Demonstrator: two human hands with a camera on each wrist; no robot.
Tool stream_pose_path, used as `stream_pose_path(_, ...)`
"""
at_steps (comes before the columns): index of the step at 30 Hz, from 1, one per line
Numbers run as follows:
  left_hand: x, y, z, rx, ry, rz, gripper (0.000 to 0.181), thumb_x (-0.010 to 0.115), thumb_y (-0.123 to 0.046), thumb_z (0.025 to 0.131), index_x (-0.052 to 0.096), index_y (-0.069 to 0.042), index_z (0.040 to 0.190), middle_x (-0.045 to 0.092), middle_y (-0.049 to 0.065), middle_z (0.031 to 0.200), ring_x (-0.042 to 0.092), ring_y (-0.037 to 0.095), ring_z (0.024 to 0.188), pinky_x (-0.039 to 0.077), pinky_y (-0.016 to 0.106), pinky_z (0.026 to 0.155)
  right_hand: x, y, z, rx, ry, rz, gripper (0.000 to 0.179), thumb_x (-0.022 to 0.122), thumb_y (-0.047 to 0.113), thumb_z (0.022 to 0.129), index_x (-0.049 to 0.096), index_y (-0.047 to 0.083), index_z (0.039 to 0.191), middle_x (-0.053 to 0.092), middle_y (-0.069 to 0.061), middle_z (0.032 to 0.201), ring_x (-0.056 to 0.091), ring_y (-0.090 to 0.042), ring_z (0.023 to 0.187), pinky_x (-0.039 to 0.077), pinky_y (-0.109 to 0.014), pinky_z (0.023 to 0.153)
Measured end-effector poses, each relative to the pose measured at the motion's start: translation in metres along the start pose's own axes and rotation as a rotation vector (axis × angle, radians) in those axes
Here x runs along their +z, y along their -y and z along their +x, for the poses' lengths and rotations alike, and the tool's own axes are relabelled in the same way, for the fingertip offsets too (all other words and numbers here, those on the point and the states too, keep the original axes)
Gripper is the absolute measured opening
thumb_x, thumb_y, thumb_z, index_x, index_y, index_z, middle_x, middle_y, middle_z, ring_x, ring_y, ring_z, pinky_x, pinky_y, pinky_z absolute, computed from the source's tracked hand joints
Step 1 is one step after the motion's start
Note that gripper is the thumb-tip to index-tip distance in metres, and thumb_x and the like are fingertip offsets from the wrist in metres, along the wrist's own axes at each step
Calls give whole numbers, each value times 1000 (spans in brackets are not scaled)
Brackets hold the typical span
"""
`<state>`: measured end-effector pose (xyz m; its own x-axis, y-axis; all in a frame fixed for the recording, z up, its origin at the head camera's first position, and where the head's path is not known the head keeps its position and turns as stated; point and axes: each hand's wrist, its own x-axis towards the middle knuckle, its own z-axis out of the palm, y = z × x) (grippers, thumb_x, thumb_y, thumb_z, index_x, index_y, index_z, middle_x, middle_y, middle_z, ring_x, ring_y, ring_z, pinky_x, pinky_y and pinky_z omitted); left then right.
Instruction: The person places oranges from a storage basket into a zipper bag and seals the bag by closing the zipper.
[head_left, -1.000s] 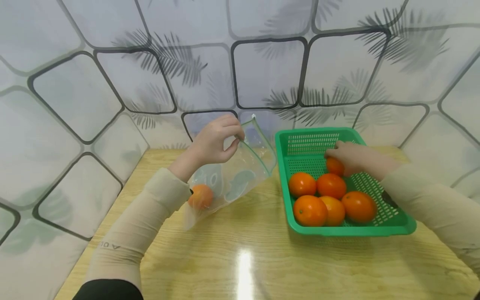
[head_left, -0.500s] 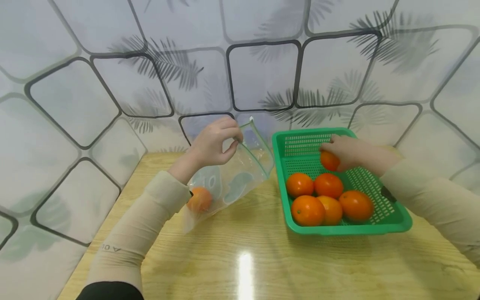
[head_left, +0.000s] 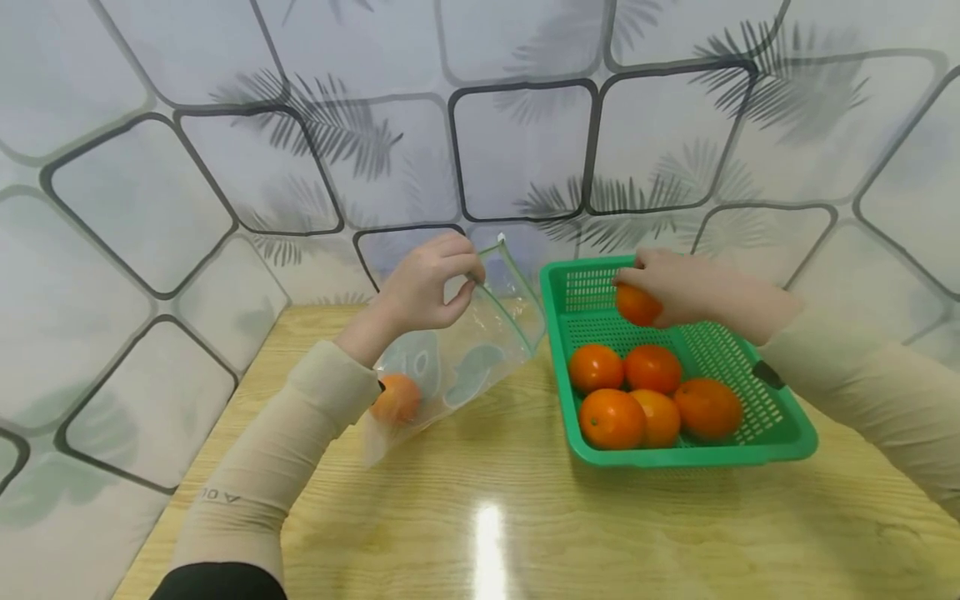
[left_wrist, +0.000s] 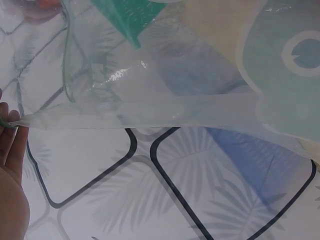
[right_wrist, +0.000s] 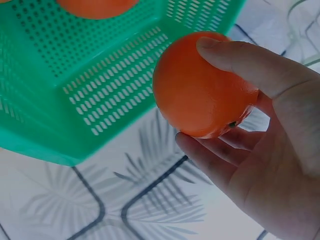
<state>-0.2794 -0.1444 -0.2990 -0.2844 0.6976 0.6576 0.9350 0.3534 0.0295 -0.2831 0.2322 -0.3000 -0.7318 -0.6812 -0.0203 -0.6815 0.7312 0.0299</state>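
Observation:
My left hand (head_left: 435,283) pinches the green-lined rim of a clear zip bag (head_left: 480,375), whose mouth gapes toward the right. Inside the bag's lower left corner lies one orange (head_left: 397,398). In the left wrist view the thumb and fingers hold the bag's edge at far left, and the clear plastic (left_wrist: 150,80) stretches across. My right hand (head_left: 678,287) grips another orange (right_wrist: 200,87) between thumb and fingers, raised over the back of the green basket (head_left: 555,350). Several oranges (head_left: 652,369) sit together in the basket's front left part.
The basket stands on a wooden table (head_left: 420,517), just right of the bag. A patterned wall covering (head_left: 525,150) rises close behind the bag and basket, and another stretch runs along the left side.
The right hand has lifted the orange from beside the others and carried it up and leftward. The left hand keeps its hold on the bag, with the view shifting slightly.

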Motion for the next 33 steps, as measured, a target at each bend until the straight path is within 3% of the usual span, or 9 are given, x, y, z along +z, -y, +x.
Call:
stream_pose_path(15,-3,0,0,3,0,6,15,61,7,87,71,-5,88,68,10,89,61,30,87,53,43,83,-29,33,13,-60,-49,-73,69,94,8,71,61,13,131,60,-23,119,64,-39,102,61,-54,82)
stream_pose_path(24,-2,-1,1,-1,6,3,16,61,7,87,71,-5,89,68,10,90,61,29,87,52,41,82,-42,48,18,-46,-52,-113,69,93,10,74,60,16,135,58,-21,124,61,-39,110,62,-54,77)
stream_pose_path(33,-3,-2,1,-4,-1,3,15,61,6,88,71,-5,89,67,10,89,61,30,88,53,43,82,-56,67,22,-83,-74,-153,68,91,11,78,59,17,138,56,-21,124,60,-38,112,64,-50,76)
